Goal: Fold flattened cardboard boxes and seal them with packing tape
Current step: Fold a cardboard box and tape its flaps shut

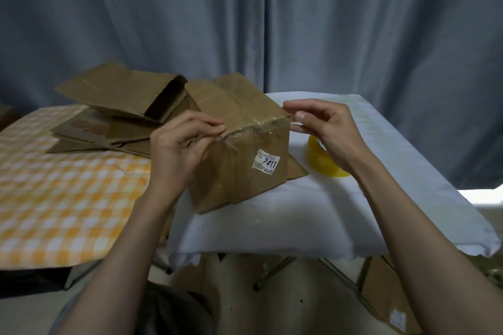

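- Step in hand, as I judge it: sealing. One folded cardboard box [239, 144] stands tilted on the white-covered table [272, 215], just past centre of view, its numbered label [267, 162] facing me.
- Clear packing tape [255, 129] lies along the box's near top edge, wrinkled and glossy.
- My left hand [177, 149], at 9 o'clock of the box, pinches at the tape's left end against the box corner, fingers curled.
- My right hand [324, 130], at 3 o'clock of the box, pinches something thin between thumb and forefinger just off the right corner. It looks like the tape's free end, but the strip is too clear to confirm.
- Next move, in my estimate: draw the strip taut, lay it over the right corner and press it flat. The wrinkles call for firm, even smoothing, and the tilted box needs steadying.
- Count, boxes: one folded in hand; a stack of flattened boxes [117, 106] at 10 o'clock on the yellow checked cloth [54, 185], number of sheets not determinable; one further box [389, 296] on the floor at 5 o'clock.
- Count, tape: one yellow tape roll [324, 162], on the white cover at 3 o'clock, partly behind my right wrist.
- Count, hands: two, both engaged.
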Tool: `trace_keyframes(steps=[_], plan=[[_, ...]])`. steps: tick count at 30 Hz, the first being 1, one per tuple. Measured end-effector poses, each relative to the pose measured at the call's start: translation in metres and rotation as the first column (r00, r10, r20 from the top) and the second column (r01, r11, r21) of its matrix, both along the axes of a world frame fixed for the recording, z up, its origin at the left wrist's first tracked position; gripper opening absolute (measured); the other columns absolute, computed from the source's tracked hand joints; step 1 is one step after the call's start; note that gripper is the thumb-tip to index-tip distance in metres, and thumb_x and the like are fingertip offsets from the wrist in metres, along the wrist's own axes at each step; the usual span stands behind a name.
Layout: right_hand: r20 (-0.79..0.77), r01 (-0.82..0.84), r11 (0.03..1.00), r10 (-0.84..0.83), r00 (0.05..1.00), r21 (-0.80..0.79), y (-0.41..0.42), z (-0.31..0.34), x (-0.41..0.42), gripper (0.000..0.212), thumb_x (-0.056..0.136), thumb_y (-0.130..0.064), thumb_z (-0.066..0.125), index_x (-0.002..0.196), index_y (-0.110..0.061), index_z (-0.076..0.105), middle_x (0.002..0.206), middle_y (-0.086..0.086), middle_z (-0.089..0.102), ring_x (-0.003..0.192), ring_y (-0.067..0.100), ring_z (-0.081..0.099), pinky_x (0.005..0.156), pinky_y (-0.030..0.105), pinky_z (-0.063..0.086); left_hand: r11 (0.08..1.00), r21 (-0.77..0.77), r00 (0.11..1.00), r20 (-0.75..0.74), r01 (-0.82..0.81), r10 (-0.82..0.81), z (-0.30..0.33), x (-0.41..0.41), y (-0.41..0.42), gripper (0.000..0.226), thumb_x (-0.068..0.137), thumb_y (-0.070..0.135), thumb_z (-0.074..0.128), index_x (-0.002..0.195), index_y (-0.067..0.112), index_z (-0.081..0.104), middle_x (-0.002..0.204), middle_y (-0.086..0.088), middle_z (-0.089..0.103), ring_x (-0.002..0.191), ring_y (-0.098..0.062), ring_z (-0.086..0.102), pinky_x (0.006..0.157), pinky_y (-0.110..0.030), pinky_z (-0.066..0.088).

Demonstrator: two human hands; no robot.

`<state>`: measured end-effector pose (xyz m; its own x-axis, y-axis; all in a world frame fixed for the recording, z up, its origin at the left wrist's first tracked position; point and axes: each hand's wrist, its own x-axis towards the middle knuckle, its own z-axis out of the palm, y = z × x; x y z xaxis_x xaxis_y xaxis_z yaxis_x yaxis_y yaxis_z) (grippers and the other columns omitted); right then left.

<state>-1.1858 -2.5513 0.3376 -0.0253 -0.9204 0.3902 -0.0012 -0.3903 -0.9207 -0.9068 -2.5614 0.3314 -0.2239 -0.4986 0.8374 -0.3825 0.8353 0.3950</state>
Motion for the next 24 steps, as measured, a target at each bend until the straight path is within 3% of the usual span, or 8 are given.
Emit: trace_keyframes(steps=[6,13,19,21,24], plan=[[-0.043,0.024,0.995,-0.028,0.999,-0.094,-0.002,-0.001,0.007,0.029,0.087,0.011,0.066,0.114,0.002,0.071,0.093,0.014,0.068,0.086,0.018,0.072,0.081,0.028,0.058,0.991,0.128,0.998,-0.063,0.039,-0.031,-0.001,0.005,0.002,0.009,0.08,0.002,0.079,0.087,0.007,0.077,0.097,-0.004,0.072,0.094,-0.019,0.069,0.076,-0.042,0.057],[-0.054,0.008,0.996,-0.013,0.998,-0.094,0.007,-0.007,0.003,0.03,0.084,0.012,0.069,0.112,0.003,0.072,0.094,0.017,0.067,0.088,0.023,0.071,0.083,0.03,0.058,0.984,0.166,0.991,-0.122,0.069,-0.049,-0.004,0.003,0.0,0.009,0.08,0.003,0.079,0.087,0.001,0.074,0.098,-0.013,0.064,0.096,-0.024,0.065,0.083,-0.031,0.055],[-0.089,0.02,0.994,-0.03,0.996,-0.112,0.017,-0.01,0.004,0.027,0.082,0.01,0.073,0.108,0.003,0.074,0.099,0.023,0.067,0.09,0.028,0.07,0.084,0.037,0.06,0.998,0.06,1.0,0.02,0.01,-0.011,-0.008,0.011,0.006,0.014,0.081,0.011,0.082,0.091,0.003,0.076,0.1,-0.009,0.065,0.094,-0.02,0.064,0.083,-0.04,0.053],[-0.136,0.018,0.992,-0.036,0.99,-0.128,0.021,-0.01,0.006,0.026,0.08,0.009,0.074,0.106,0.002,0.075,0.098,0.018,0.068,0.09,0.025,0.069,0.086,0.04,0.06,0.998,0.052,0.999,0.033,0.031,-0.032,-0.008,0.015,0.008,0.015,0.08,0.012,0.083,0.091,0.003,0.076,0.101,-0.009,0.067,0.096,-0.021,0.066,0.084,-0.043,0.053],[-0.174,0.022,0.988,-0.048,0.984,-0.151,0.024,-0.011,0.009,0.026,0.08,0.008,0.076,0.103,-0.002,0.076,0.097,0.01,0.069,0.089,0.022,0.068,0.087,0.044,0.059,0.998,0.038,0.998,0.056,0.04,-0.042,-0.007,0.017,0.012,0.02,0.078,0.016,0.084,0.092,0.004,0.076,0.102,-0.008,0.068,0.097,-0.021,0.066,0.085,-0.037,0.053]])
